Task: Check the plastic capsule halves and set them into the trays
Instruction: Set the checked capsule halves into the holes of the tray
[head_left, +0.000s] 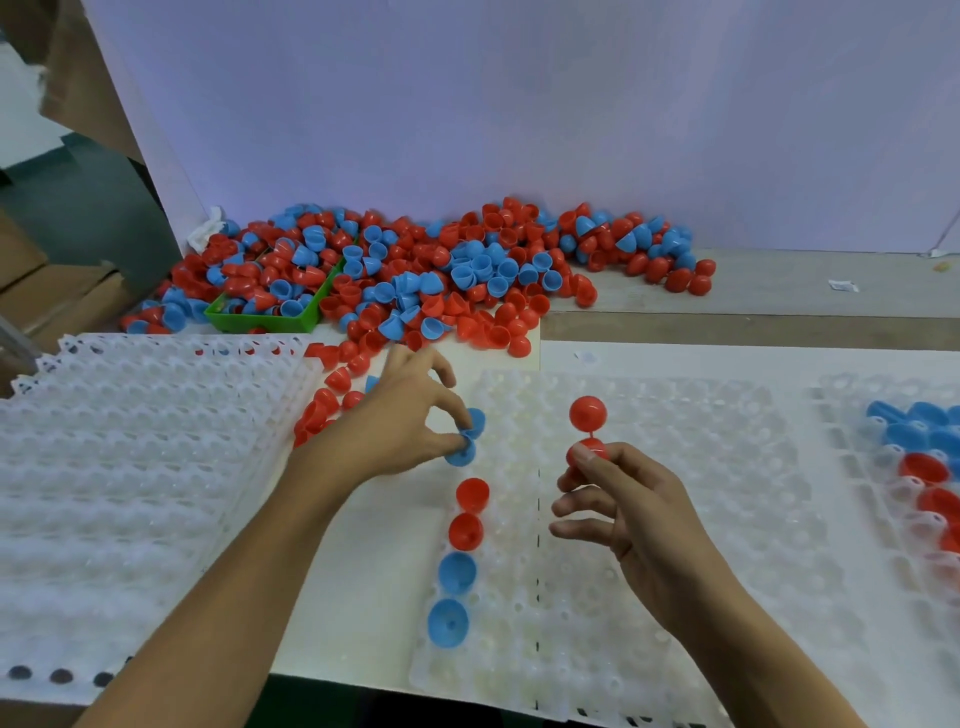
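**Hands at work over a capsule tray**

A person's left hand (410, 421) pinches a pair of blue plastic capsule halves (466, 439) between thumb and fingers (452, 402), holding them at the upper left corner of the clear white moulded plastic tray (675, 519) that lies in the middle of the white worktop (363, 571). The right hand (639, 514) grips a pair of red plastic capsule halves (588, 415) joined by a thin strap: thumb and forefinger are clamped on the lower half, while the upper half stands above the fingertips over the tray; the remaining fingers are loosely spread and hold nothing.

Just below the left hand's fingers, two red halves (470, 512) and two blue halves (451, 597) sit in a line down the tray's left column. Between the two hands the tray's cups are unfilled. Far to the right of the right hand, a second clear tray (852, 467) carries more blue and red halves at the picture's edge. To the left of the left forearm rests a stack of white moulded trays (130, 467).

Beyond both hands, a large heap of loose red and blue capsule halves (441, 270) spreads along the pale back wall (519, 104), spilling over a green plastic bin (291, 319) and reaching down to the left hand's knuckles. Whether any half in the pile is damaged cannot be told.
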